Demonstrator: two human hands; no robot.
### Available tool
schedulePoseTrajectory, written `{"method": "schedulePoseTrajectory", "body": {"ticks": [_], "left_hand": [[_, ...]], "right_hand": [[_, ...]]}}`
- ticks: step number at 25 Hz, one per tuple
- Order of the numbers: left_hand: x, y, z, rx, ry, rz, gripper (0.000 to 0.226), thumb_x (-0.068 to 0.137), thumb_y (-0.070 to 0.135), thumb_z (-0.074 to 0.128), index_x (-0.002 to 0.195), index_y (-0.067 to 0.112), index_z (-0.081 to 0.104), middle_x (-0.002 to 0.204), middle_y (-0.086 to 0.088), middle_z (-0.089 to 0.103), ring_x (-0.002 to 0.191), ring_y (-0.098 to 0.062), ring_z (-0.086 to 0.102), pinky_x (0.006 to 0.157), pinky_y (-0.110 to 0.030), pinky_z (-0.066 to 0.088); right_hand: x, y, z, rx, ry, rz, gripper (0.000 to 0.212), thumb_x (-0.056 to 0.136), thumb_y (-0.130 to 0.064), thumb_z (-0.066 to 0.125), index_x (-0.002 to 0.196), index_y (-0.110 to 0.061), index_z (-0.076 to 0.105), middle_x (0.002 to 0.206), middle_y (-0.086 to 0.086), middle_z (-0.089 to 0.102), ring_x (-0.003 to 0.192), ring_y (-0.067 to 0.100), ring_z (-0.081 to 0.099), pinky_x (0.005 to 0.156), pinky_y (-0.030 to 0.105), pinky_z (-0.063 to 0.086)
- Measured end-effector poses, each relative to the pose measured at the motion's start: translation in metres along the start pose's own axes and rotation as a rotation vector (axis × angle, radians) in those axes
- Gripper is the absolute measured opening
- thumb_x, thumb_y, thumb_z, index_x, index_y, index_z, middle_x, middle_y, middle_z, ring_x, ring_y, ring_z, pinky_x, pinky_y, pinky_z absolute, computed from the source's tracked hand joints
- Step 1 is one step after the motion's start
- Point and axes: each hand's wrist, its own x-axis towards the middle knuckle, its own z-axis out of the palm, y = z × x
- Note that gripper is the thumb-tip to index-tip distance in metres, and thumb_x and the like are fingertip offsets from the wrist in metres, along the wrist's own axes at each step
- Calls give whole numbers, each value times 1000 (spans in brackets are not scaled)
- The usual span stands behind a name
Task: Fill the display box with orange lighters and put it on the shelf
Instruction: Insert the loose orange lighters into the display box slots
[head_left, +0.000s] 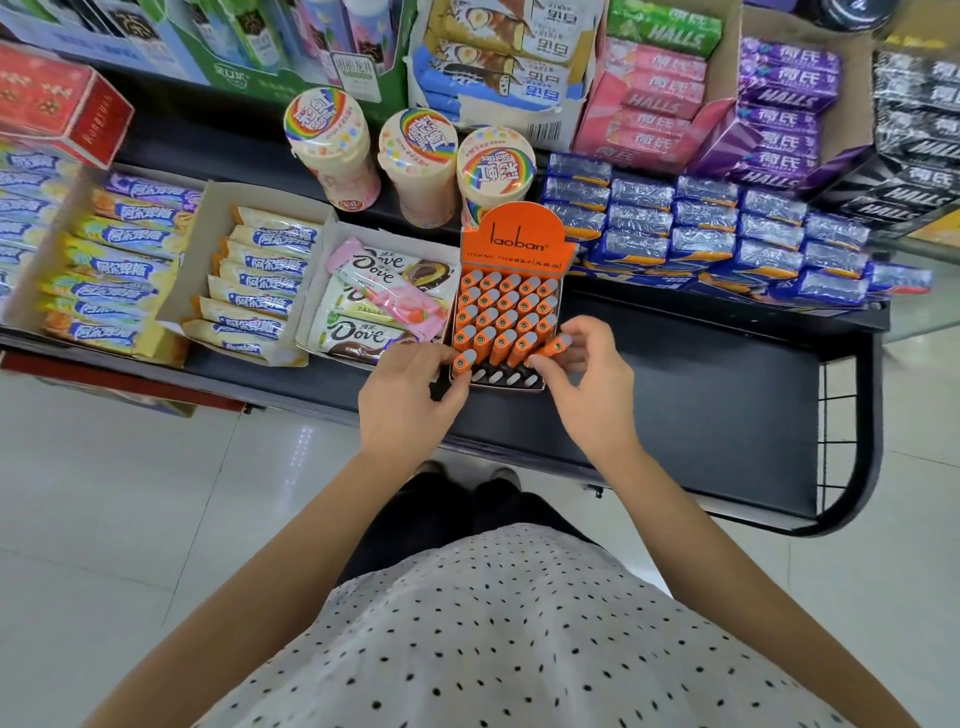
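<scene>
A black shelf (675, 395) carries the orange display box (511, 301) just beyond both hands, nearly filled with orange lighters (506, 312). The left hand (410, 395) pinches one lighter (462, 362) at the box's front-left corner; the right hand (587, 374) grips another lighter (553, 347) at its front-right.

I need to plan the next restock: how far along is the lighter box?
Mostly filled: the display box on the shelf holds rows of upright orange lighters. In hand: the left hand and right hand each hold one lighter at the near row. Left: the dark front slots.
</scene>
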Motion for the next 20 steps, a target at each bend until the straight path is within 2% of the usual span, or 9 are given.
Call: {"method": "schedulePoseTrajectory", "body": {"ticks": [3, 6, 10, 11, 13, 16, 18, 20], "left_hand": [[2, 2, -3, -18, 3, -9, 17, 80, 30, 68, 91, 16, 70, 79, 2, 68, 78, -15, 59, 60, -21, 40], [3, 1, -5, -13, 5, 11, 16, 81, 29, 68, 89, 16, 69, 77, 2, 67, 74, -16, 60, 58, -21, 39], [6, 3, -3, 30, 2, 23, 14, 80, 26, 70, 83, 13, 67, 72, 0, 65, 70, -20, 59, 53, -22, 37], [6, 3, -2, 41, -2, 24, 14, 80, 27, 69, 82, 13, 66, 72, 0, 65, 70, -20, 59, 52, -23, 37], [7, 3, -2, 62, -7, 29, 16, 80, 29, 66, 81, 13, 65, 73, 0, 64, 71, -21, 59, 51, -23, 37], [8, 3, -2, 76, -6, 36, 16, 80, 28, 67, 78, 12, 64, 75, 1, 65, 73, -21, 59, 51, -23, 34], [10, 4, -2, 75, -24, 27, 15, 80, 25, 70, 78, 12, 64, 79, 0, 65, 74, -21, 59, 52, -23, 33], [12, 5, -3, 86, -45, 21, 15, 80, 23, 71, 80, 10, 63, 82, -2, 64, 76, -24, 59, 53, -24, 33]], "right_hand": [[-1, 1, 3, -22, 24, -35, 29, 82, -16, 71, 105, -8, 54, 88, -4, 61, 74, 4, 59, 69, 11, 48], [-1, 4, 8, -124, 20, -51, 28, 83, -22, 69, 106, -10, 57, 97, 3, 64, 81, 12, 60, 69, 27, 52], [0, 7, 6, -132, -8, -59, 34, 80, -19, 72, 109, -12, 55, 103, 2, 60, 83, 9, 55, 66, 18, 47], [0, 9, 4, -115, -22, -8, 38, 79, -18, 72, 111, -14, 53, 104, 0, 59, 83, 9, 55, 67, 18, 46], [2, 14, 4, -83, -43, 121, 41, 80, -18, 71, 114, -14, 50, 104, 2, 60, 82, 14, 58, 69, 26, 51], [4, 18, 7, -90, -84, 202, 23, 85, -15, 65, 106, -9, 57, 97, 8, 65, 77, 21, 62, 72, 37, 56], [6, 18, 10, -124, -96, 212, 12, 88, -13, 61, 98, -6, 59, 93, 11, 65, 76, 23, 61, 69, 36, 54], [6, 15, 12, -194, -97, 201, 9, 88, -12, 58, 87, -2, 57, 85, 13, 62, 71, 25, 57, 60, 32, 47]]}}
